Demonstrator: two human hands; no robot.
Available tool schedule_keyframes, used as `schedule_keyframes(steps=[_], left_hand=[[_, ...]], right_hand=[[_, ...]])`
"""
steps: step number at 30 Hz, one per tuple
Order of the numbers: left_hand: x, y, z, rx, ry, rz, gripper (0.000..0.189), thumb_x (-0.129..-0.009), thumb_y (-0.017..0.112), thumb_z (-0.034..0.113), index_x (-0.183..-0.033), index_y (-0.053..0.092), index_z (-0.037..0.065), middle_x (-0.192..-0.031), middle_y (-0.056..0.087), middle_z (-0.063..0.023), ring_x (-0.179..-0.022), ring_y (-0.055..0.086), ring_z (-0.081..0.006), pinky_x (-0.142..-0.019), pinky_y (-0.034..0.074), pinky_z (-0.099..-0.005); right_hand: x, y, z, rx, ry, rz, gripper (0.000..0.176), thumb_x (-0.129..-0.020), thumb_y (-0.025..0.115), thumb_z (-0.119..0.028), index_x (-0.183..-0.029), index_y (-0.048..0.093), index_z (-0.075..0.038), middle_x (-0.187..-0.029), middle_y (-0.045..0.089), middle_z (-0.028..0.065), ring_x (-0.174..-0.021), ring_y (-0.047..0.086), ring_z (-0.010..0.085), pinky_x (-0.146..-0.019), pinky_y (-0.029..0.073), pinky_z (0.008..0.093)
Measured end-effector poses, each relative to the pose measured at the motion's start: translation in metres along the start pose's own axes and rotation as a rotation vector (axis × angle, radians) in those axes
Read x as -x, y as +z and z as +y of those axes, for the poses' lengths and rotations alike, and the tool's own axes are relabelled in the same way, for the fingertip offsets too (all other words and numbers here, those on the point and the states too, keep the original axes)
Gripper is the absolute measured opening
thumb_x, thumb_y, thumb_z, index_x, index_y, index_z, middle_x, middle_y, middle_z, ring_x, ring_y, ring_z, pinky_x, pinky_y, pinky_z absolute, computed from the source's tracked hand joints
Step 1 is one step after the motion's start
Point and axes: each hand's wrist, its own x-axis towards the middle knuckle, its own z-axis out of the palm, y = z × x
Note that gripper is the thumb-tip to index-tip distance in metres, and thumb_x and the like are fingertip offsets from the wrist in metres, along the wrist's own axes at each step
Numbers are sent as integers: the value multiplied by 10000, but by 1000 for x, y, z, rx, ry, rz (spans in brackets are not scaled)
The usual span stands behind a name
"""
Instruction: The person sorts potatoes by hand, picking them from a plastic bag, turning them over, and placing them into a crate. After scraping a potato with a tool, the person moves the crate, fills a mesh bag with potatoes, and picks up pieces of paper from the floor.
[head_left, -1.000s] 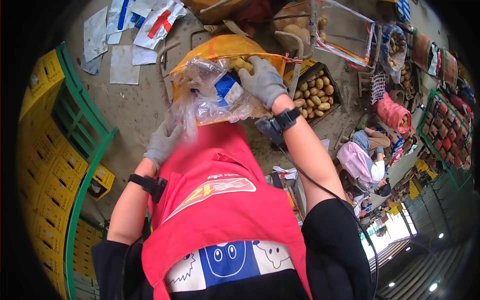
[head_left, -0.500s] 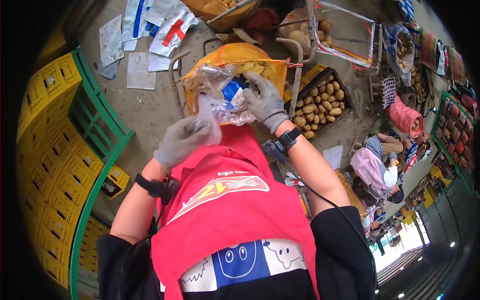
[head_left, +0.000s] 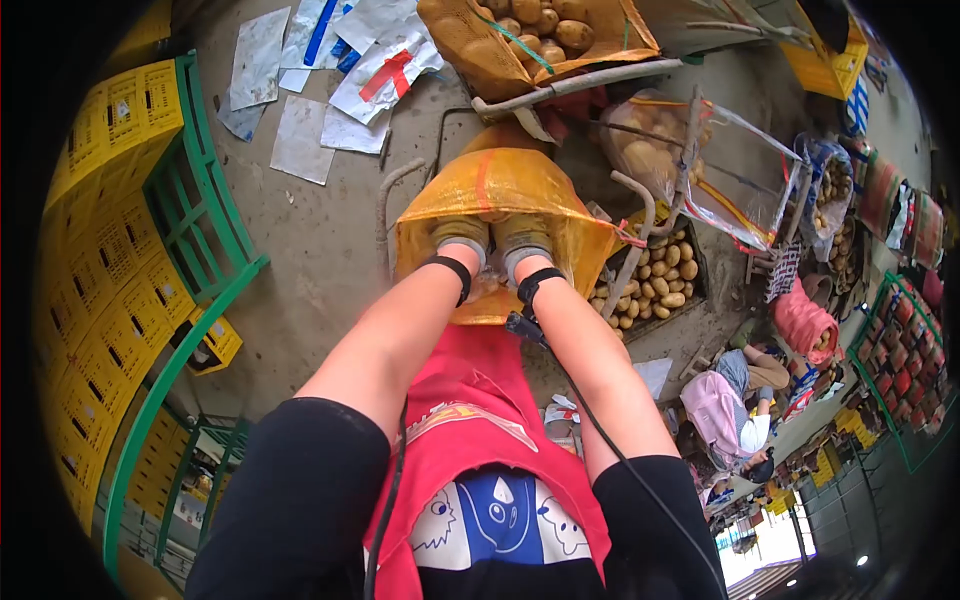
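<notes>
An orange mesh-like bag [head_left: 480, 190] hangs with its mouth spread between bent metal bars [head_left: 388, 205], right in front of my red apron [head_left: 470, 385]. My left hand [head_left: 462, 233], in a grey glove, reaches down inside the bag's mouth. Close beside it, my right hand [head_left: 522, 236], gloved too, is also inside. The bag's far edge and the shadow within hide the fingers of both hands, so what they touch cannot be made out. A little clear plastic [head_left: 490, 282] shows at the near side of the bag's mouth.
Right of the bag, a crate holds potatoes [head_left: 655, 280]. Another orange bag of potatoes [head_left: 545, 35] stands beyond, near a clear plastic bag [head_left: 650, 145]. Yellow crates [head_left: 120, 290] and a green metal frame [head_left: 190, 220] line the left. A person [head_left: 720, 405] bends at the right.
Both hands have gone from the clear plastic at the bag's opening down into the orange bag. The blue item seen there earlier is out of sight. The view has shifted.
</notes>
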Motion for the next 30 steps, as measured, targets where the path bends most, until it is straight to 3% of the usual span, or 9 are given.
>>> schedule_keyframes(steps=[2, 4, 5, 17, 30], left_hand=[[-23, 22, -11, 4, 8, 130, 542, -1102, 358, 357, -1594, 437, 144, -1667, 374, -125, -1517, 382, -294, -1238, 305, -423], [-40, 36, -14, 2, -23, 127, 539, -1100, 362, 355, -1589, 444, 143, -1661, 382, -125, -1511, 390, -295, -1234, 311, -424], [-47, 41, -16, 2, -42, 118, 538, -1100, 364, 355, -1586, 448, 142, -1658, 386, -125, -1509, 394, -296, -1233, 313, -425], [-101, 71, -28, -24, -98, 42, 521, -1090, 390, 348, -1555, 494, 135, -1623, 436, -129, -1477, 439, -300, -1212, 344, -434], [-112, 79, -32, -102, 9, 1, 505, -1080, 418, 341, -1520, 543, 127, -1585, 491, -133, -1443, 489, -306, -1190, 377, -445]], right_hand=[[-36, 48, 15, -268, 97, 65, 673, -1074, 357, -559, -1652, 310, -217, -1733, 227, 78, -1582, 226, 298, -1282, 185, 462], [-57, 81, 23, -216, 159, 118, 692, -1067, 354, -583, -1641, 333, -197, -1721, 259, 79, -1575, 236, 305, -1277, 199, 451], [-57, 82, 21, -393, 249, 171, 689, -1065, 368, -574, -1619, 379, -165, -1702, 298, 105, -1558, 277, 313, -1267, 231, 454], [-101, 99, 35, -204, 158, -82, 682, -1063, 378, -569, -1607, 399, -158, -1689, 321, 116, -1551, 294, 313, -1262, 242, 453], [-118, 104, 40, -142, 111, -111, 676, -1060, 388, -564, -1594, 421, -151, -1675, 347, 128, -1543, 312, 313, -1257, 255, 453]])
